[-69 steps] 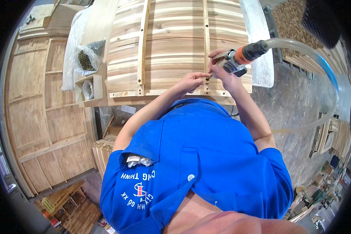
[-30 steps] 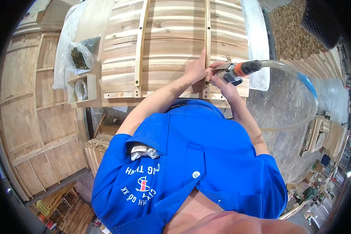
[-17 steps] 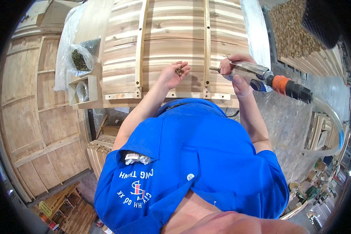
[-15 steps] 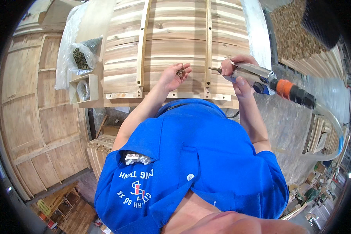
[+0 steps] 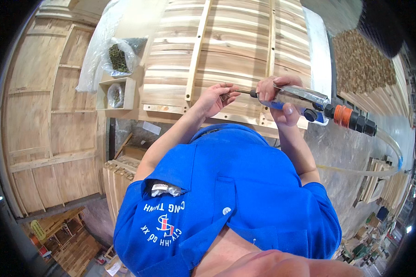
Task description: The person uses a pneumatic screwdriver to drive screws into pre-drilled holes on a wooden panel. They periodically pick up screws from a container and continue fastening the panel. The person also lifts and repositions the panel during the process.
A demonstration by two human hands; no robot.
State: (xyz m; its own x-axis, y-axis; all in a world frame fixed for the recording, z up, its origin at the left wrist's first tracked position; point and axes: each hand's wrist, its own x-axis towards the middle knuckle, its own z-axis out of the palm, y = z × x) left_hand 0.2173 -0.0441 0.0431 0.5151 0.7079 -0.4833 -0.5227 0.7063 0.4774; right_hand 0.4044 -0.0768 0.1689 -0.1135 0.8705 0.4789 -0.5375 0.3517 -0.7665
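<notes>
My right hand (image 5: 282, 94) is wrapped round an air screwdriver (image 5: 305, 97) with a silver and blue body, its thin bit (image 5: 246, 92) pointing left. My left hand (image 5: 212, 101) is curled around several small screws (image 5: 225, 97), held close to the bit's tip. Whether a screw sits on the bit is too small to tell. Both hands are above the near end of a slatted wooden panel (image 5: 235, 55). Two light battens run along it, a left batten (image 5: 198, 46) and a right batten (image 5: 272, 37), with a drilled crosspiece (image 5: 164, 110) at the near edge.
Left of the panel lie an open plastic bag of screws (image 5: 118, 57) and a small wooden box (image 5: 104, 98) with another bag inside. A clear air hose (image 5: 395, 150) loops down at the right behind an orange coupling (image 5: 343, 115). Stacked wood (image 5: 365, 60) stands at the far right.
My hands have come closer together, bringing the screwdriver's bit up to the left hand's fingertips. The panel and boxes have shifted rightward in view.
</notes>
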